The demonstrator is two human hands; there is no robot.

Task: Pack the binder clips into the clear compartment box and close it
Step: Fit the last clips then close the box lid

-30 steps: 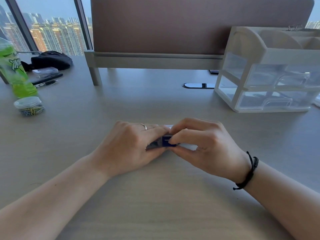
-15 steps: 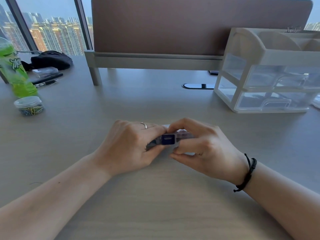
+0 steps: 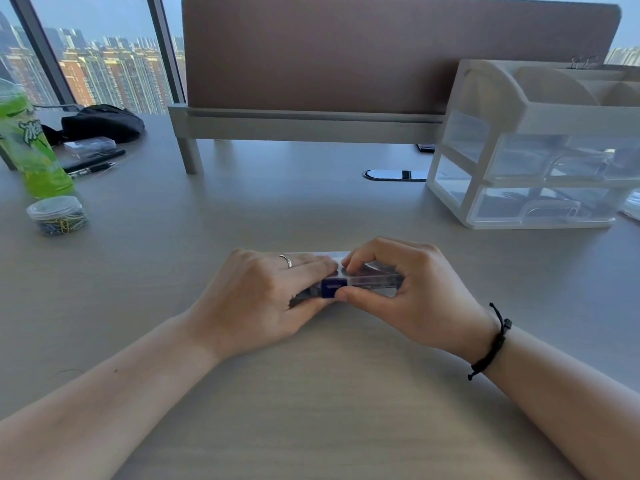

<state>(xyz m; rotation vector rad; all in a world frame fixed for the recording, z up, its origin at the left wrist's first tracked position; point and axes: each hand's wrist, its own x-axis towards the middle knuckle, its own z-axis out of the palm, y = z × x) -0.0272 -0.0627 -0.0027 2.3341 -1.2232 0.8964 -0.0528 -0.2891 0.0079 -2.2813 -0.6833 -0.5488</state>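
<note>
Both hands grip the clear compartment box (image 3: 367, 282) at the bench's (image 3: 311, 393) centre, left hand (image 3: 256, 299) at nine o'clock, right hand (image 3: 408, 292) at three, thumb on its blue latch (image 3: 333, 286); packing looks finished, closing apparently underway.

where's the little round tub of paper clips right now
In the head view the small round clear tub of coloured paper clips stands on the desk's far left, just in front of the green drink bottle.

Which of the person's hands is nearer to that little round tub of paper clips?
Left. The left hand rests on the clear box mid-desk, on the tub of paper clips' side; the right hand grips the box's far end.
</note>
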